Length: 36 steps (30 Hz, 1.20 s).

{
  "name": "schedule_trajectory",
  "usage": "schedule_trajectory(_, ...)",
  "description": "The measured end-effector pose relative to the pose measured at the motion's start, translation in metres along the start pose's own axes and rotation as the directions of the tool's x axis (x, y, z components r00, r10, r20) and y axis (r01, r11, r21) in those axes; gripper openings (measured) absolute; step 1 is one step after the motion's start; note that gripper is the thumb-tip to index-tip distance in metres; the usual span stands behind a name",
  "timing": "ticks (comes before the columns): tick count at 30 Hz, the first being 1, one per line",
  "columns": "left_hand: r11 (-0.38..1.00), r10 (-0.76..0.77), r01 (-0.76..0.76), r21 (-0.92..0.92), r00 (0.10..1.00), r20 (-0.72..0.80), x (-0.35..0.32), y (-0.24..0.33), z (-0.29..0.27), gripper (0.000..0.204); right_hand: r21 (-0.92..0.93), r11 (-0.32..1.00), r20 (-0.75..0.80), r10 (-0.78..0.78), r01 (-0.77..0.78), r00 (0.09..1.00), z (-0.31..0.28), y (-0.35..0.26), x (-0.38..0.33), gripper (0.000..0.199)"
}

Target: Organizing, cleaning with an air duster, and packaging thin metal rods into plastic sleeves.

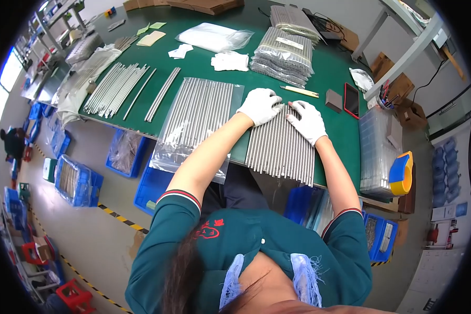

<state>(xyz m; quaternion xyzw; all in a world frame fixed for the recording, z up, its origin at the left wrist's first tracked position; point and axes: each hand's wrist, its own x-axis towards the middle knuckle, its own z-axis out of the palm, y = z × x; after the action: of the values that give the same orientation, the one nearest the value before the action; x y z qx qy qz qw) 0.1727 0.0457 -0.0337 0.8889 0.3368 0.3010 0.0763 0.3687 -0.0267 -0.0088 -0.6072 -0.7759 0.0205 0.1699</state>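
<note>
A row of slim silver metal rods [280, 144] lies side by side at the table's near edge, the near ends reaching the edge. Both my hands wear white gloves and rest on the far part of this row. My left hand [260, 106] is closed with bent fingers over its far left corner. My right hand [307, 122] grips at the far right side, its thumb and a bare fingertip on the rods. Just left of the row lies a clear plastic bag [167, 149] with more rods inside, its loose end hanging over the edge.
Loose rods [118, 90] lie on the green table [193, 67] at left. Farther back are stacked bagged rods [282, 55], a white glove [230, 61] and plastic bags [214, 36]. A yellow cutter [300, 91], dark block [333, 100] and red-edged phone [351, 100] sit right.
</note>
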Motion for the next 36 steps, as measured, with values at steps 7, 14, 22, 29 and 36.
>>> schedule_trajectory(7,0.996,-0.029,0.018,0.084,0.99,0.135,0.009,0.011,-0.006,0.033,-0.141,0.99,-0.065,0.001,-0.01,0.998,0.003,-0.007,0.009,0.045)
schedule_trajectory(14,0.999,-0.012,0.012,0.039,1.0,0.006,-0.024,0.029,-0.011,0.029,-0.058,0.998,-0.077,-0.015,0.01,0.997,0.0,-0.023,-0.02,0.038)
schedule_trajectory(22,0.963,0.243,-0.243,-0.116,0.97,-0.011,-0.062,0.042,-0.053,0.031,0.026,0.998,-0.069,-0.056,0.058,0.996,-0.033,-0.021,-0.059,0.051)
schedule_trajectory(29,0.976,0.216,-0.214,-0.051,0.894,0.392,-0.13,0.044,-0.116,0.074,-0.138,0.99,0.5,0.093,-0.027,0.861,-0.104,-0.007,-0.15,0.099)
schedule_trajectory(36,0.884,0.467,-0.447,-0.138,0.863,0.194,-0.109,0.073,-0.06,0.042,-0.211,0.952,0.141,-0.194,0.221,0.971,-0.042,-0.049,-0.141,0.061)
